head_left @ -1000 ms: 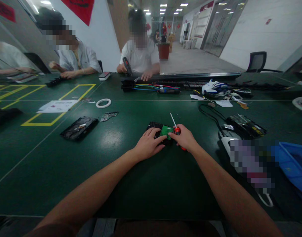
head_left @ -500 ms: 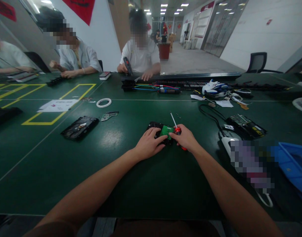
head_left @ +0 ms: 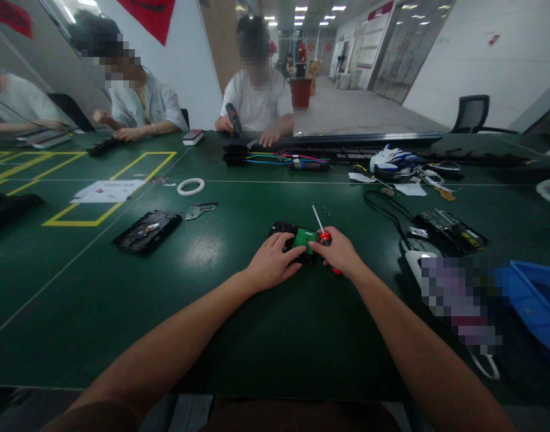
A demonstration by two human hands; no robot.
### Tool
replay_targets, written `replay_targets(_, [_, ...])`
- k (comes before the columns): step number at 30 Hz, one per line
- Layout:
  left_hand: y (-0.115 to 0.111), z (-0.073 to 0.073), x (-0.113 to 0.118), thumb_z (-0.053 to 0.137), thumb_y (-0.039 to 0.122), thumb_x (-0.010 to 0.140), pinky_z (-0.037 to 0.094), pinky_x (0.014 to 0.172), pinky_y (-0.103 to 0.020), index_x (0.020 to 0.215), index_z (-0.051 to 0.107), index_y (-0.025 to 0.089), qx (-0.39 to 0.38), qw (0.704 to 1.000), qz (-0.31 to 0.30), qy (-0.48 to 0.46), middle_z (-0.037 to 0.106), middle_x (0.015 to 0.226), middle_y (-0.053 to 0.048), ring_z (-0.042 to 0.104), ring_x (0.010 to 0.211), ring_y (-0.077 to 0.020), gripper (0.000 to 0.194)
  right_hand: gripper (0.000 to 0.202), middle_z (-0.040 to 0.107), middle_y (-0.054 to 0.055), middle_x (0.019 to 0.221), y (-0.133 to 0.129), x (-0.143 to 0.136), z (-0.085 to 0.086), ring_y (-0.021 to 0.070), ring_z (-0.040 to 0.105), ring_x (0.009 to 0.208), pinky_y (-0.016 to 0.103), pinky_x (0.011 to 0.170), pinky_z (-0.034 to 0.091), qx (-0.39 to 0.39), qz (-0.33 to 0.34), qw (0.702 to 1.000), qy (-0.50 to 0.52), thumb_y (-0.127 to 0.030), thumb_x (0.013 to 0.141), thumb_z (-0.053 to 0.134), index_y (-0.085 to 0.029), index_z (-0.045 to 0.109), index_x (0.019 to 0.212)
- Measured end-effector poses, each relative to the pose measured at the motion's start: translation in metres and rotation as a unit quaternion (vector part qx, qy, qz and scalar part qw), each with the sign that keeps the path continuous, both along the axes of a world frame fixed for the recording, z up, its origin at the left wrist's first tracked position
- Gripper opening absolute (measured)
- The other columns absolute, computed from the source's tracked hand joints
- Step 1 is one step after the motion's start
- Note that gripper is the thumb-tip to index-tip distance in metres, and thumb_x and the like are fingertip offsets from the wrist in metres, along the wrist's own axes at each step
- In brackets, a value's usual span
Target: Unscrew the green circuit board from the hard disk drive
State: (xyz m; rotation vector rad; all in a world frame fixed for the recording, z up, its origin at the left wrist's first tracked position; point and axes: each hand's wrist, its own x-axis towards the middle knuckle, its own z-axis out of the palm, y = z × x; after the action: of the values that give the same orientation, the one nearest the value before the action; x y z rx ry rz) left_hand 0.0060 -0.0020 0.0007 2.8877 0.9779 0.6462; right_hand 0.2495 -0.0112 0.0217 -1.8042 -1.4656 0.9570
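Observation:
A black hard drive [head_left: 282, 228] with a green face [head_left: 304, 240] lies on the green table in front of me. My left hand [head_left: 275, 261] grips its left and near side, with the thumb and index finger resting over the green part. In my right hand [head_left: 340, 251] is a red-handled screwdriver [head_left: 325, 239], its metal shaft angled up and away from the drive. The thumb and fingertips of that hand also touch the drive's right end. Several tiny screws [head_left: 327, 212] lie just beyond the screwdriver.
Left lie another opened black drive [head_left: 149, 231], a small circuit board [head_left: 201, 210] and a white tape roll [head_left: 191, 186]. Right are a black device [head_left: 452, 231], a white power strip [head_left: 421, 273] and a blue bin [head_left: 535, 300]. Co-workers sit across, near coloured wires [head_left: 283, 159] and gloves [head_left: 394, 160].
The camera view has shifted very slightly. Both hands, the drive and the screwdriver keep the same positions relative to each other.

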Motion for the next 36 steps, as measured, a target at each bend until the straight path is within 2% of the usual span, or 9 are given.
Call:
replay_targets(16, [-0.001,-0.001,-0.002,0.070,0.038,0.102,0.051,0.114,-0.063,0.148,0.063,0.029,-0.008,1.000,-0.004,-0.026,0.049,0.156,-0.016,0.048,0.144,-0.0400,0.048,0.047,0.073,0.006,0.102,0.001,0.003,-0.008,0.0127,0.066,0.055,0.026,0.047,0.058,0.005,-0.001,1.000,0.001,-0.046,0.090,0.081,-0.023,0.063,0.128])
replay_targets(23, [-0.002,0.000,-0.002,0.072,0.036,0.101,0.050,0.116,-0.063,0.153,0.057,0.031,-0.032,0.998,-0.010,-0.050,0.050,0.157,-0.015,0.048,0.147,-0.0390,0.054,0.049,0.070,0.002,0.086,0.000,0.004,-0.009,0.0142,0.064,0.051,0.027,0.044,0.056,0.019,-0.015,0.999,0.030,-0.051,0.088,0.083,-0.024,0.065,0.125])
replay_targets(26, [-0.002,0.000,-0.001,0.071,0.036,0.101,0.051,0.116,-0.058,0.151,0.056,0.028,-0.055,0.992,-0.004,-0.110,0.057,0.150,-0.014,0.054,0.142,-0.0350,0.053,0.046,0.070,0.002,0.081,0.000,0.006,-0.010,0.0149,0.065,0.052,0.026,0.044,0.054,0.019,-0.024,0.998,0.052,-0.050,0.090,0.080,-0.024,0.065,0.125])
replay_targets(28, [0.002,0.000,-0.003,0.065,0.028,0.103,0.055,0.111,-0.051,0.141,0.061,0.024,-0.069,0.979,0.023,-0.191,0.065,0.138,-0.013,0.062,0.130,-0.0300,0.039,0.044,0.069,0.001,0.076,0.000,0.008,-0.012,0.0158,0.065,0.052,0.026,0.044,0.054,0.016,-0.032,0.995,0.088,-0.049,0.092,0.077,-0.024,0.065,0.125])
replay_targets(30, [0.009,-0.001,-0.008,0.055,0.012,0.099,0.057,0.100,-0.043,0.118,0.068,0.021,-0.067,0.957,0.072,-0.272,0.070,0.118,-0.010,0.067,0.113,-0.0252,0.025,0.043,0.068,-0.001,0.072,0.000,0.010,-0.014,0.0162,0.065,0.051,0.026,0.045,0.053,0.018,-0.039,0.992,0.121,-0.049,0.094,0.075,-0.023,0.063,0.127])
replay_targets(33, [0.021,-0.005,-0.019,0.048,-0.001,0.079,0.050,0.075,-0.033,0.082,0.060,0.022,-0.069,0.930,0.145,-0.332,0.063,0.082,-0.002,0.062,0.081,-0.0202,0.026,0.046,0.068,-0.003,0.071,-0.001,0.013,-0.016,0.0156,0.064,0.051,0.026,0.046,0.053,0.034,-0.053,0.988,0.141,-0.051,0.096,0.072,-0.023,0.059,0.131])
replay_targets(36, [0.029,-0.008,-0.027,0.045,-0.001,0.069,0.039,0.064,-0.029,0.071,0.053,0.022,-0.104,0.900,0.193,-0.376,0.054,0.067,0.002,0.053,0.067,-0.0178,0.024,0.051,0.070,-0.003,0.077,-0.002,0.015,-0.018,0.0155,0.067,0.056,0.026,0.051,0.057,0.058,-0.066,0.983,0.162,-0.054,0.095,0.072,-0.024,0.056,0.133])
